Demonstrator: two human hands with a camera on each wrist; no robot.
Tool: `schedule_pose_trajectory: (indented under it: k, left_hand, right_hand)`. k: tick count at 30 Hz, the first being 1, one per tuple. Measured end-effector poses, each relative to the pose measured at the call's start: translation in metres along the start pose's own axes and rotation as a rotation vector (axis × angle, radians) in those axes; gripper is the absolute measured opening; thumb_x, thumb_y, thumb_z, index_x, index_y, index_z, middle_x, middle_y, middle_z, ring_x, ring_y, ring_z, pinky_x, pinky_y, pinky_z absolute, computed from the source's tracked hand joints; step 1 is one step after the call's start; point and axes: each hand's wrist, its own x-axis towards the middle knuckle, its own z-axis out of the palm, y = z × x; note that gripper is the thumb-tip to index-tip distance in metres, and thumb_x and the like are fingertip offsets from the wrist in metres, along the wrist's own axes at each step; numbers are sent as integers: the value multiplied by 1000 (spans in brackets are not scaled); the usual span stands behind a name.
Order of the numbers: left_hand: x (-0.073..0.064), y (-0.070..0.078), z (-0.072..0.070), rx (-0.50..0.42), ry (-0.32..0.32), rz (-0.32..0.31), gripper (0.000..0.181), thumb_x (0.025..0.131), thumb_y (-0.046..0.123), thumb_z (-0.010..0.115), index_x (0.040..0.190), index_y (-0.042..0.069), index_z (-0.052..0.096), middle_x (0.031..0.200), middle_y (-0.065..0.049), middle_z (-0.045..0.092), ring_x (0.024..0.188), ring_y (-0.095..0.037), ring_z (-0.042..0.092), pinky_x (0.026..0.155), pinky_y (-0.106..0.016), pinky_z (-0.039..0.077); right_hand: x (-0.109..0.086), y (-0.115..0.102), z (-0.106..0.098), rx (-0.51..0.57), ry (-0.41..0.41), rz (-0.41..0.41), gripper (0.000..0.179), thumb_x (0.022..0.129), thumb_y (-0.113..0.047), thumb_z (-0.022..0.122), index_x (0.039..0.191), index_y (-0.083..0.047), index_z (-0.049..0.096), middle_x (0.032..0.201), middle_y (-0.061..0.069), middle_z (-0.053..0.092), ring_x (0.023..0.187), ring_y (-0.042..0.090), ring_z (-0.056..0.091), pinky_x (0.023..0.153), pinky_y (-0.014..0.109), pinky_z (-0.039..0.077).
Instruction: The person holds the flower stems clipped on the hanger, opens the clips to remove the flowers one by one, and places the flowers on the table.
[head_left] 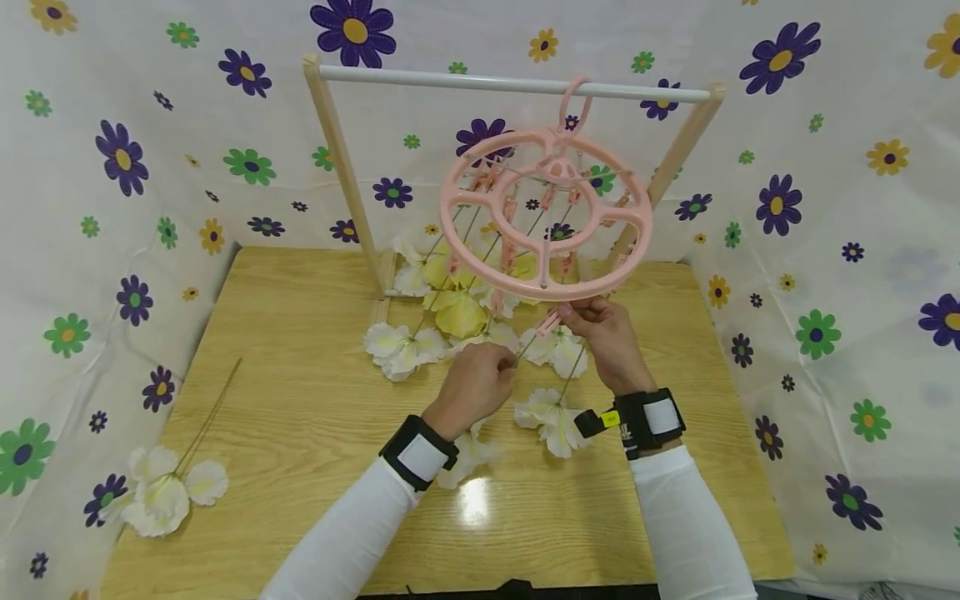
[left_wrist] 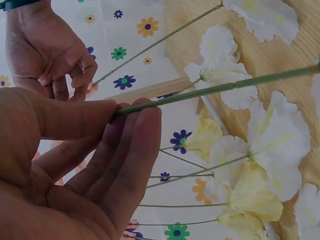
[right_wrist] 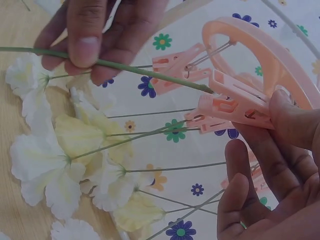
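Observation:
Thumb and fingertips of my left hand pinch the green stem of an artificial flower. In the right wrist view the stem's tip is right at the mouth of a pink clothespin. My right hand pinches that clothespin's back end between thumb and fingers, just below the rim of a round pink clip hanger. A white flower lies partly hidden under my left wrist. Several white and yellow flowers hang heads down from the hanger's other clips.
The hanger hooks over a white rod on a wooden frame. A loose white flower lies at the left of the wooden table. Flower-patterned cloth surrounds the table at the back and sides.

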Motion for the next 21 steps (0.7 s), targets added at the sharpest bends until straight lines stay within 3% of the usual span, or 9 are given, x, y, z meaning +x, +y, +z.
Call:
schedule_pose_trajectory:
  k: [4,9,11,16,21]
  left_hand:
    - [-10,-10,-6,5,-14,-37,19,91,-1,62,101,4,78,94,-10,76,82,-23,72,71,-36,58]
    - [-29,-31,-29,34,5,-89,19,88,-2,62,98,3,77,92,-11,75,74,-19,68,67,-35,56]
    - [-37,-44,-45,48,14,-121,20,88,-2,60,99,1,77,93,-13,75,71,-19,67,65,-35,55]
    - [-59,-87,-94,118,62,-215,22,89,2,57,100,-3,76,91,-17,74,74,-26,69,64,-40,55]
    - [-81,-136,-137,209,97,-323,27,88,5,54,100,-7,75,92,-24,73,67,-27,67,58,-42,53]
  right_hand:
    - [-1,1,0,-18,7,-8,35,98,-11,64,122,14,56,93,-7,70,91,8,67,88,25,53]
    - [-2,2,-2,-32,-1,-1,24,97,-18,66,115,-2,64,95,-6,70,96,10,67,87,25,51]
    - [-1,3,-3,-44,-9,6,23,98,-22,66,115,-6,65,95,-7,71,98,13,66,84,25,49]
    - [1,4,-6,-96,-21,28,39,100,-29,62,127,-1,61,96,-10,70,98,16,64,78,26,44]
    - [3,5,-6,-103,-13,57,33,101,-27,61,126,-6,60,100,-7,68,98,14,63,80,27,45]
